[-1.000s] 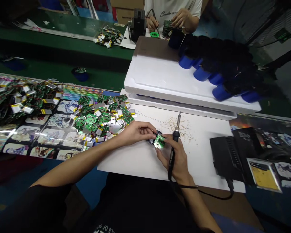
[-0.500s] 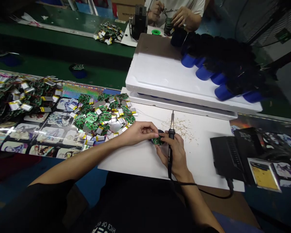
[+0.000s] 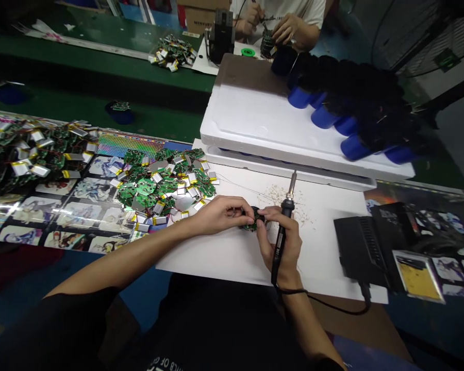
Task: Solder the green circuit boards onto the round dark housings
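A small round green circuit board [image 3: 253, 222], with something dark and round behind it, is pinched between the person's two hands, low over a smooth white sheet [image 3: 232, 255]. The left hand [image 3: 220, 216] curls around its left side. The right hand [image 3: 290, 247] closes on its right side while also gripping a slim black soldering iron [image 3: 281, 242], whose bare metal tip [image 3: 293, 178] points far, clear of the board. Pale crumbly flecks [image 3: 284, 198] scatter across the sheet just beyond. To the left, a jagged heap of green boards and silver pouch cells [image 3: 162, 188] spills over a glossy printed foil [image 3: 65, 216]. Smooth white sheet stays open to the right, up to a black soldering station [image 3: 359, 247]. Far off, a white foam slab [image 3: 255, 113] carries blue cylinders [image 3: 322, 117].
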Action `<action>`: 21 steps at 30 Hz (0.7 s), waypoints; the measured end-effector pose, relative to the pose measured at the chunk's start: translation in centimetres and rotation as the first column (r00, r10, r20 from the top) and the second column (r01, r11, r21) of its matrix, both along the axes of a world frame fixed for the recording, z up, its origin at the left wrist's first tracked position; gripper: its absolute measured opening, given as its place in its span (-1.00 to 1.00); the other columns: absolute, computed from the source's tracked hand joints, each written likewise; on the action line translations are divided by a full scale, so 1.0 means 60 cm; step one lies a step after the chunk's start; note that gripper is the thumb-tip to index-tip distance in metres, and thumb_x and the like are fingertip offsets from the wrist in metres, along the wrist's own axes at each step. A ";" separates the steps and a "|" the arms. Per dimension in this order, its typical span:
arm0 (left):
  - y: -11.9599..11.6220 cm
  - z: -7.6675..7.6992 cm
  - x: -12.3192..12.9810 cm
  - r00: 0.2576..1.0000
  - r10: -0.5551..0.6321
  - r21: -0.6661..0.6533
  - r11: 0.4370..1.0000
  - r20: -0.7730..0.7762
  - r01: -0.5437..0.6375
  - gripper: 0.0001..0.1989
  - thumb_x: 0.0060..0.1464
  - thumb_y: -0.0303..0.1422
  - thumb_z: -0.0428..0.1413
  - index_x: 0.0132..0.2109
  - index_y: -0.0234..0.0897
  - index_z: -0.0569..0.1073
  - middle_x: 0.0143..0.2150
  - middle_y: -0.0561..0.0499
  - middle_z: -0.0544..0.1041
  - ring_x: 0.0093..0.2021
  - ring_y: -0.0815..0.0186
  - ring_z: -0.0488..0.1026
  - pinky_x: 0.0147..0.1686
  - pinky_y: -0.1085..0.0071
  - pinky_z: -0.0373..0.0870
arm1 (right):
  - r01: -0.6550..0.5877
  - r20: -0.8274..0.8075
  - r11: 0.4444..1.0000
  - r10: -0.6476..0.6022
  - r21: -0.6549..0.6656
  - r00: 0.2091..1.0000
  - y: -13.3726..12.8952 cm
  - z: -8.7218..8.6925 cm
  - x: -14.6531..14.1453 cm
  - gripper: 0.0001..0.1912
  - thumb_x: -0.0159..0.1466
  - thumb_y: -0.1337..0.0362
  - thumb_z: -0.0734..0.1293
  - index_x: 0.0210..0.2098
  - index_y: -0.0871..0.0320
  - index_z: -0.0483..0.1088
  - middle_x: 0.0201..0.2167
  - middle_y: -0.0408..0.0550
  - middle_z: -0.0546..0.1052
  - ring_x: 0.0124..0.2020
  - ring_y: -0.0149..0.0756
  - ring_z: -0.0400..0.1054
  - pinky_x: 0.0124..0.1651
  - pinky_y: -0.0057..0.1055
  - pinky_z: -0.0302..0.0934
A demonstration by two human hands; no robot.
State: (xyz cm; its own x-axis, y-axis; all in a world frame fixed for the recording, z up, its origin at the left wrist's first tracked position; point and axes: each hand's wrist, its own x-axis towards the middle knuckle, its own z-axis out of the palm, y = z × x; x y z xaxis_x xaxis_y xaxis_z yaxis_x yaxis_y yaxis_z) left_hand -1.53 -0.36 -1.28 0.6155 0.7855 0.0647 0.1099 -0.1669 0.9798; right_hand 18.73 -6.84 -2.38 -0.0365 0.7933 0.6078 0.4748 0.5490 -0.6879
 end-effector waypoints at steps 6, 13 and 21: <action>-0.002 0.002 -0.001 0.999 0.022 -0.002 1.000 -0.028 -0.022 -0.76 0.29 -0.20 0.29 -0.12 -0.33 0.65 -0.27 -0.02 0.62 -0.38 0.41 0.34 -0.35 0.48 0.21 | 0.019 -0.029 1.000 -0.018 0.012 0.999 0.001 0.000 -0.001 -0.63 0.38 0.49 0.41 0.07 -0.01 0.36 -0.18 -0.11 0.57 -0.12 -0.24 0.56 -0.01 -0.13 0.52; -0.005 0.002 0.002 0.998 0.058 0.015 0.998 -0.001 -0.058 -0.78 0.31 -0.23 0.26 -0.16 -0.33 0.62 -0.34 0.04 0.52 -0.40 0.42 0.29 -0.38 0.48 0.18 | -0.016 -0.024 1.000 0.017 0.020 1.000 -0.004 -0.007 -0.007 -0.57 0.34 0.55 0.41 0.08 -0.01 0.37 -0.16 -0.10 0.57 -0.11 -0.22 0.55 -0.05 -0.15 0.51; -0.001 0.005 -0.006 0.998 0.058 0.211 0.976 0.024 -0.061 -0.84 0.39 -0.30 0.22 -0.16 -0.31 0.55 -0.17 -0.03 0.52 -0.19 0.34 0.43 -0.20 0.45 0.34 | -0.030 0.066 0.999 0.027 0.032 0.997 -0.015 -0.010 0.007 -0.54 0.33 0.59 0.38 0.10 0.00 0.36 -0.15 -0.09 0.56 -0.10 -0.20 0.53 -0.04 -0.12 0.50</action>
State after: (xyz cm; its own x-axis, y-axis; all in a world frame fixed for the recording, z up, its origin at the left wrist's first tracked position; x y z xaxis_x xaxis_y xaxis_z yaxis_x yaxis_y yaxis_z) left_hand -1.86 -0.40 -0.95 0.5656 0.7881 0.2431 0.1093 -0.3638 0.9250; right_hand 19.13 -7.75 -2.99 -0.0992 0.7708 0.6294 0.5018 0.5849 -0.6373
